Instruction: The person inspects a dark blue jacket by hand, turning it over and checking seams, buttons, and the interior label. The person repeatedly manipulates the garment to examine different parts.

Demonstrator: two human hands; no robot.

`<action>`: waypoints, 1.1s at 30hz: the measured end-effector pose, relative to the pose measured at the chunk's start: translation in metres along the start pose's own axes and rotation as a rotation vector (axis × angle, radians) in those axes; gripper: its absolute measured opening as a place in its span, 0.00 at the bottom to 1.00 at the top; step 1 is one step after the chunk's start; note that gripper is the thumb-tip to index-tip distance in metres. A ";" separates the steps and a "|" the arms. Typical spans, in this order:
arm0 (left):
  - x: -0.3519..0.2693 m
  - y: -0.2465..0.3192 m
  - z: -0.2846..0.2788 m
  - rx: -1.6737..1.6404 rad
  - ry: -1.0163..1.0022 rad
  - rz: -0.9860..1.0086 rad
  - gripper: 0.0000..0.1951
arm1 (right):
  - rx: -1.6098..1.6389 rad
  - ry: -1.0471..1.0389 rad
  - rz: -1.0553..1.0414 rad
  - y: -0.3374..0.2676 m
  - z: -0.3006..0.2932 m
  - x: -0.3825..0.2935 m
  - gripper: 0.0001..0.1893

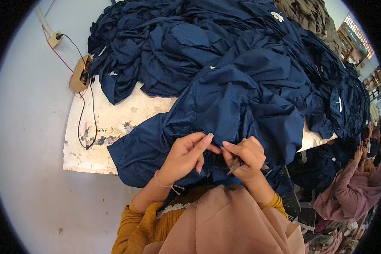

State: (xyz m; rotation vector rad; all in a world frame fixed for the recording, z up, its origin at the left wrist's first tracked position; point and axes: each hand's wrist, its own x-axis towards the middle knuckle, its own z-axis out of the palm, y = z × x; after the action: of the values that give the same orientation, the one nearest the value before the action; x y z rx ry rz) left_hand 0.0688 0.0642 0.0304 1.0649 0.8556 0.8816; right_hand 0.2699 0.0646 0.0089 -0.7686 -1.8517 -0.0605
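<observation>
A navy blue garment point(222, 104) lies bunched before me, its near part hanging at the table's front. My left hand point(189, 154) pinches the cloth's edge between thumb and fingers. Close beside it, my right hand point(247, 155) has its thumb and forefinger at the same edge. Tucked in the curled fingers of that hand are what look like thread snips point(234, 165), their pointed metal blades towards me. The fingertips of both hands nearly meet. Whatever lies under the fingers is hidden.
Navy cloth point(184, 41) is heaped across the pale worn table point(139, 104), with brown cloth point(311, 16) behind. A wooden box point(79, 76) with a black cable hangs by the wall at left, below a socket point(55, 38). Another person's sleeve point(339, 193) shows at right, near a black plastic crate point(289, 203).
</observation>
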 end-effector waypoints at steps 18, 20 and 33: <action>-0.004 -0.024 -0.004 -0.166 0.057 0.156 0.13 | 0.674 -0.158 0.353 0.003 -0.013 0.016 0.04; -0.003 -0.025 -0.005 -0.171 0.049 0.182 0.13 | 1.074 -0.151 0.309 0.011 -0.018 0.007 0.12; -0.008 -0.020 0.001 -0.008 0.083 0.265 0.12 | 0.019 -0.338 0.268 -0.018 -0.027 0.040 0.12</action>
State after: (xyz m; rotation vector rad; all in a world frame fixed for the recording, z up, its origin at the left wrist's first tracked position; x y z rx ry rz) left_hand 0.0702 0.0518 0.0125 1.1577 0.7895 1.1565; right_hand 0.2744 0.0592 0.0596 -1.0575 -2.0420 0.2745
